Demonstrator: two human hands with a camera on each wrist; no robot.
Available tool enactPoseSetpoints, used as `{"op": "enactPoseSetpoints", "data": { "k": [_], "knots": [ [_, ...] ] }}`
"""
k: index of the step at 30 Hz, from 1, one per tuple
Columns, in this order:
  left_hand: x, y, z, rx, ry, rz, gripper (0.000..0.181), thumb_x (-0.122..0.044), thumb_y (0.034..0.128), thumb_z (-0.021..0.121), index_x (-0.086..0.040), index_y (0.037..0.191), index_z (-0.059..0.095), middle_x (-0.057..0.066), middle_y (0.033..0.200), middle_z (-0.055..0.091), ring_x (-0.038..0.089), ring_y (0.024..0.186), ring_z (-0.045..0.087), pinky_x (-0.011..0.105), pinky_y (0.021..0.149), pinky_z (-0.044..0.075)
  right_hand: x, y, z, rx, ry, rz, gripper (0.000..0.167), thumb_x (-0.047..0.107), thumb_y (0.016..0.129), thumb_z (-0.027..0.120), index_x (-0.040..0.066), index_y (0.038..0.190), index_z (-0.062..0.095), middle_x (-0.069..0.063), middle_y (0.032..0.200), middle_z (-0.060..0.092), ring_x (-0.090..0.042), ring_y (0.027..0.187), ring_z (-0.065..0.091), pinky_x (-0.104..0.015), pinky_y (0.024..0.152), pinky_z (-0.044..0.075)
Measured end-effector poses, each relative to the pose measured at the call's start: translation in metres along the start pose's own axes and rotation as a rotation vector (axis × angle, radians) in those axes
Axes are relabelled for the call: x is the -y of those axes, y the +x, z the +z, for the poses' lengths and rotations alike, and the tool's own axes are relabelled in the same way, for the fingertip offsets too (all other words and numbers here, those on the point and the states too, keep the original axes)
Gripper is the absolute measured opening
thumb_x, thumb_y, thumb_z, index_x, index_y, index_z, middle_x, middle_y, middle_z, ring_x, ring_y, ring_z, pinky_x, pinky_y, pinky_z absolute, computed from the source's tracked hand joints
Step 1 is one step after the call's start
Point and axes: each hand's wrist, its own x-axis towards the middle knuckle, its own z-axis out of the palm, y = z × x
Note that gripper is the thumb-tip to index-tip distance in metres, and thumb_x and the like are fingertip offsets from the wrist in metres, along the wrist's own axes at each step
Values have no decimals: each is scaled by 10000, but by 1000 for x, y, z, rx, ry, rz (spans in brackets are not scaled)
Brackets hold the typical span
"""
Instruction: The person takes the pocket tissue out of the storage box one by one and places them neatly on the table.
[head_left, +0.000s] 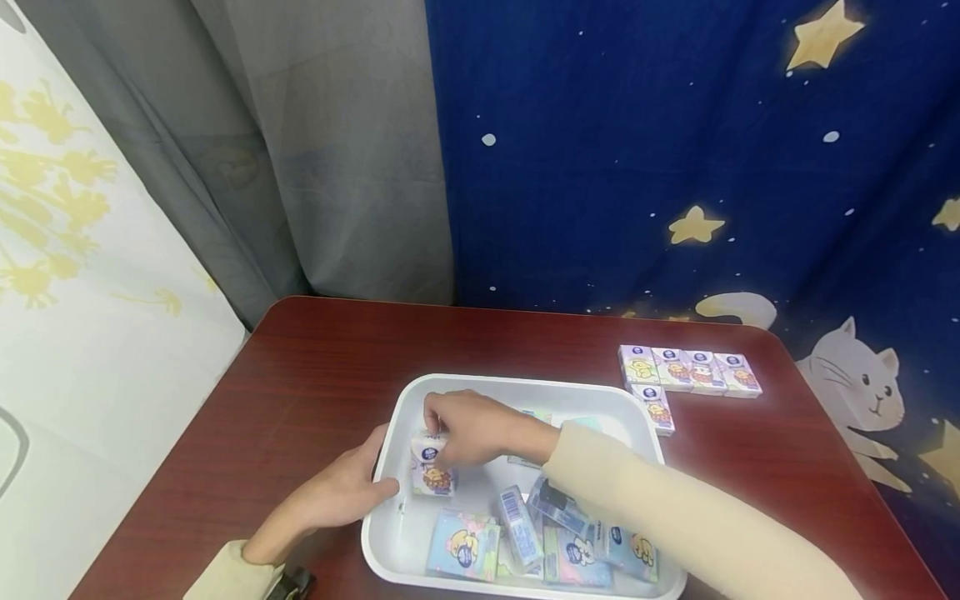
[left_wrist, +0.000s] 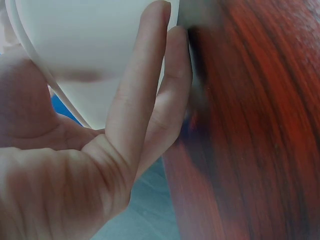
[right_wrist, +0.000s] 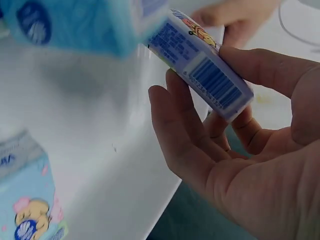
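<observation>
My right hand [head_left: 476, 425] is inside the white plastic tray [head_left: 378, 533], at its left side. Between thumb and fingers it pinches a purple tissue pack [head_left: 434, 478], whose barcode side shows in the right wrist view. My left hand [head_left: 341, 487] grips the tray's left wall, thumb over the rim and fingers along the outside. Blue tissue packs [head_left: 462, 546] with cartoon prints lie in the front of the tray, some tilted on others. Part of the tray's contents is hidden under my right forearm.
On the brown table [head_left: 360, 342], behind the tray's right corner, purple tissue packs [head_left: 705, 372] lie side by side in a row. One more purple pack [head_left: 652, 408] lies in front of the row's left end, close to the tray rim. A blue star-patterned curtain [head_left: 570, 167] hangs behind the table.
</observation>
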Motion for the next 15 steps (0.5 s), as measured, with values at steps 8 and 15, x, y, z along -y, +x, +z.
{"op": "enactPoseSetpoints", "data": {
  "k": [8,15],
  "knots": [
    [0,1,1,-20,-1,-11,885,-29,907,697,49,1669,255,346,1368,642,304,1005,742,397,741,658,-25,-13,-15,-61,135,15,317,33,863,840,168,1013,596,-9,928,641,-169,847,598,-311,699,518],
    [4,3,2,-3,-66,1,925,-9,911,675,52,1693,184,436,1380,596,348,933,777,439,639,672,-47,-30,-27,-105,237,43,294,2,879,785,157,1091,652,-87,1174,707,-165,691,611,-271,534,514]
  ]
}}
